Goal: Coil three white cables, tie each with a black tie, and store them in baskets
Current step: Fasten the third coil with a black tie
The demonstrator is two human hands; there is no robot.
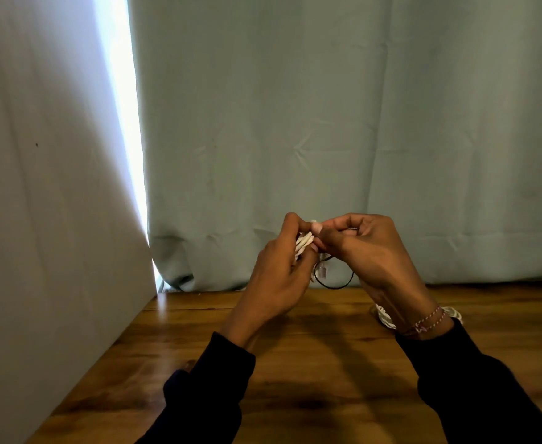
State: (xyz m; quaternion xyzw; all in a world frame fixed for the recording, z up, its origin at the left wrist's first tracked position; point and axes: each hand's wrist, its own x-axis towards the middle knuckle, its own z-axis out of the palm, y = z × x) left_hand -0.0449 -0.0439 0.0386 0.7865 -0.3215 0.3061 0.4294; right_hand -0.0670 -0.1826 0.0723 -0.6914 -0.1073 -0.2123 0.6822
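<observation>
In the middle of the frame, both hands were raised above the wooden desk [311,363]. The left hand [279,277] had its fingers curled round a coiled white cable [304,243], gripping the bundle. The right hand [369,251] pinched the top of that bundle, fingers bent together, with a black tie [335,285] looping down below it. Another white cable [383,317] lay on the desk at centre right, partly hidden behind the right wrist. A grey-green curtain [327,123] hung behind.
</observation>
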